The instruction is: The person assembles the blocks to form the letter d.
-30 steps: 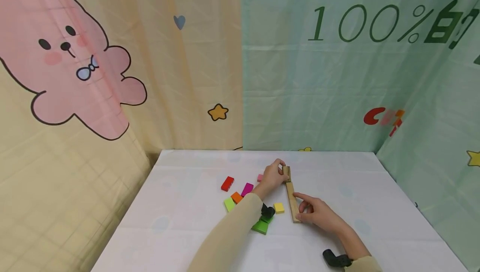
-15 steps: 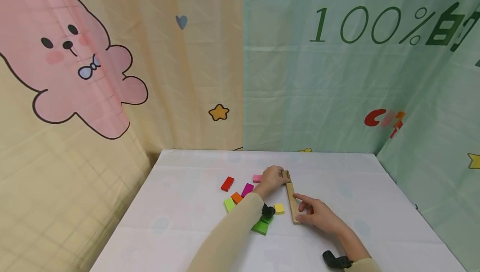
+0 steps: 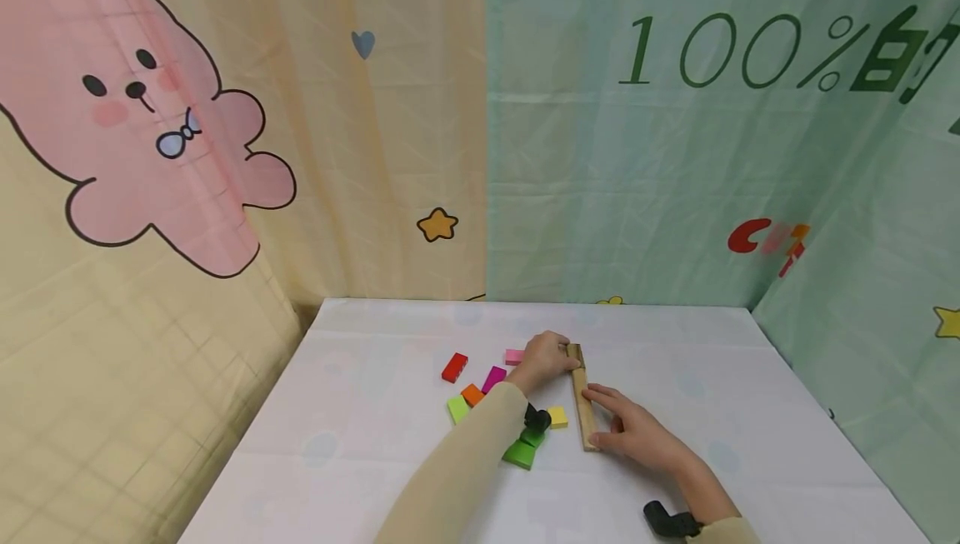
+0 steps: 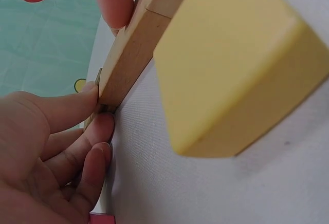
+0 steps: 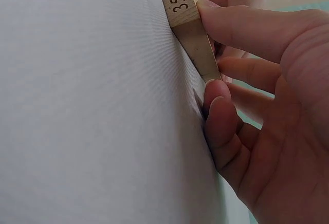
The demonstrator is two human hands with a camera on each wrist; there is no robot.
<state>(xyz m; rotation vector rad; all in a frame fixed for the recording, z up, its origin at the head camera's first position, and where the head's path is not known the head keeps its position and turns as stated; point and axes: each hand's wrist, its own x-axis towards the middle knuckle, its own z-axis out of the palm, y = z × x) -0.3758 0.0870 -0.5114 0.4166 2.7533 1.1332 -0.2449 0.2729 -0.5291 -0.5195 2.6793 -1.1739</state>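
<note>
A long wooden bar point(image 3: 584, 415) lies lengthwise on the white table, with a seam showing along it in the left wrist view. At its far end stands a short wooden block point(image 3: 576, 353), which my left hand point(image 3: 546, 356) pinches between thumb and fingers. The two pieces meet end to end in the head view. My right hand point(image 3: 637, 434) rests its thumb and fingertips along the bar's right side, the thumb close to the near end. That near end face point(image 5: 180, 5) carries the number 35. Left of the bar sits a yellow block point(image 4: 231, 70).
Left of my hands lie a red block point(image 3: 454, 367), a magenta block point(image 3: 493, 379), a pink block point(image 3: 513, 356), an orange block point(image 3: 473, 395), a lime block point(image 3: 457, 409) and green blocks point(image 3: 521, 453). My left forearm crosses over part of this group. Curtains stand behind the table.
My left hand has come nearer with the short wooden block, bringing it up against the long bar's far end and uncovering more of the pink block. My right fingers have shifted slightly along the bar.
</note>
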